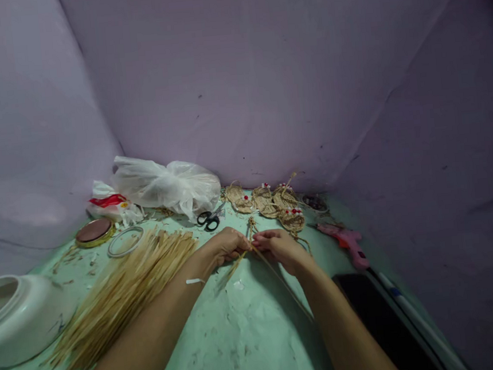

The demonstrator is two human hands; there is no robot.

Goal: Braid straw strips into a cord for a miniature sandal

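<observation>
My left hand and my right hand meet at the middle of the pale green table. Both pinch thin straw strands between closed fingers. A small braided piece rises just beyond the fingertips, and loose strand ends trail toward me under my right wrist. A big bundle of straw strips lies left of my left forearm.
Black scissors and several small woven straw pieces with red and white beads lie beyond my hands. A crumpled plastic bag, a round tin lid, a ring, a white bowl and a pink glue gun surround them.
</observation>
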